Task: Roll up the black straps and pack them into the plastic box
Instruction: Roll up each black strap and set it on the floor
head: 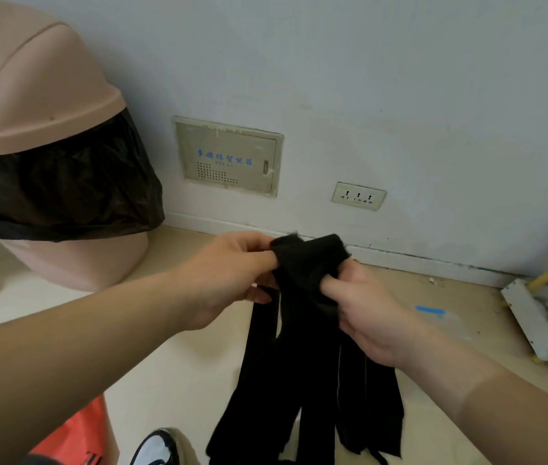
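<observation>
Black straps (303, 364) are bunched at their top end between both hands, held up in the air in front of me. My left hand (229, 273) pinches the folded-over end from the left, thumb against fingertips. My right hand (363, 313) is curled round the same bunch from the right, one finger pressing into the cloth. Below the hands the straps hang loose in several long strips, down toward the floor (182, 364) and my shoe (155, 448).

I judge this to be the very start of the rolling: only the first fold at the top is made, and nearly all the length is unrolled. The next move calls for turning that fold over on itself while keeping the strips together and even, so the roll comes out tight.

I can't see the plastic box anywhere. A pink bin (31, 95) with a dark liner stands to the left by the wall, and a socket (358, 196) sits low on the wall ahead.
</observation>
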Action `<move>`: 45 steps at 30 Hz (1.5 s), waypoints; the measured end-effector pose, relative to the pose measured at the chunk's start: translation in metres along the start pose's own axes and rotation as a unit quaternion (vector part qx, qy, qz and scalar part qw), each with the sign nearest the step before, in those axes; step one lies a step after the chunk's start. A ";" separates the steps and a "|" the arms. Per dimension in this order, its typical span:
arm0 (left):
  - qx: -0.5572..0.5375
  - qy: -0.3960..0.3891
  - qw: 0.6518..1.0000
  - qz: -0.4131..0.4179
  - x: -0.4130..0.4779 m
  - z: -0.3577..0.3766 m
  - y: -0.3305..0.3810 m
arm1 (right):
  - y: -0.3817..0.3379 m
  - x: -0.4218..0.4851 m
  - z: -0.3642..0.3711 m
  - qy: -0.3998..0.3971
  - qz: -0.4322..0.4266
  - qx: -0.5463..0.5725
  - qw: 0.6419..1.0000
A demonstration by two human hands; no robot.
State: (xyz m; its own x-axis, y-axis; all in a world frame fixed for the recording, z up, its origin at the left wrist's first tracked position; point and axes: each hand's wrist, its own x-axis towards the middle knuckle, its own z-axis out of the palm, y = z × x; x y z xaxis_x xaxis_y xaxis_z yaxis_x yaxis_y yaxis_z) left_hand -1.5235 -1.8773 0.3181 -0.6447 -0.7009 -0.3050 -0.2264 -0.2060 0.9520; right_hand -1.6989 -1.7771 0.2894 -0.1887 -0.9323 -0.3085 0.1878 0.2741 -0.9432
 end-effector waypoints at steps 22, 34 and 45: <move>-0.109 0.015 0.994 0.024 0.000 0.014 0.002 | -0.009 -0.002 0.000 0.062 -0.167 -0.016 0.984; -0.085 0.037 0.995 0.021 0.001 0.017 -0.001 | -0.014 -0.004 -0.007 -0.019 -0.138 -0.021 0.990; 0.015 0.065 0.993 0.094 -0.002 0.012 0.000 | -0.014 -0.008 -0.003 -0.008 -0.054 -0.060 0.997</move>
State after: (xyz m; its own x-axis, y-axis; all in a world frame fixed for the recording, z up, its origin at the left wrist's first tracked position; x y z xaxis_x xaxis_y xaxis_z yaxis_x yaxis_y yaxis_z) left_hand -1.5314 -1.8681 0.3188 -0.5777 -0.8082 -0.1145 -0.1343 -0.0442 0.9899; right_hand -1.7027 -1.7727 0.3048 -0.1868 -0.9610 -0.2039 0.0499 0.1980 -0.9789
